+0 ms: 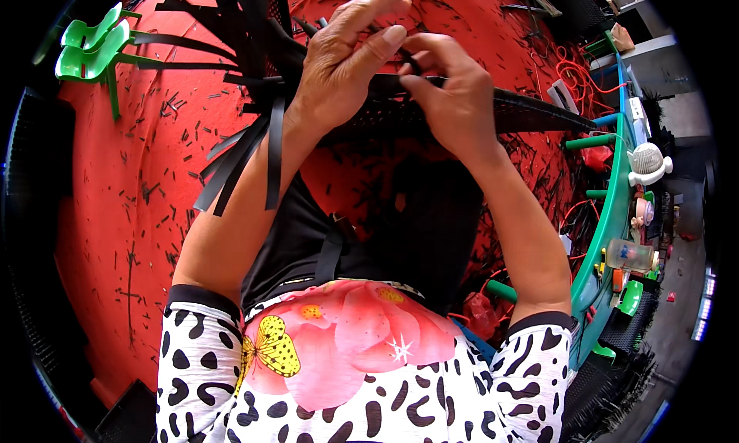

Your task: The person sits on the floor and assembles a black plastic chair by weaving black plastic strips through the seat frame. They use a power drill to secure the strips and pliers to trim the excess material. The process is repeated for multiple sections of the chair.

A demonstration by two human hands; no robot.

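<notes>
A black weave of flat plastic-looking strips [377, 120] lies across my lap, with a long edge running out to the right. Loose strip ends [250, 154] fan out on its left side and hang over my left forearm. Over the weave's upper edge is my left hand [346, 66], its fingers stretched out and its thumb pointing right. My right hand [454, 89] faces it, thumb and fingers pinched on a black strip [409, 61] at that edge. Between the hands, part of the weave is hidden.
Black offcuts litter the red floor [138, 250]. Green plastic chairs [96, 50] stand at the far left. Along the right runs a green-edged table [612, 212] bearing a small white fan [648, 163] and a clear jar [630, 255]. Red cord [577, 77] lies coiled at the far right.
</notes>
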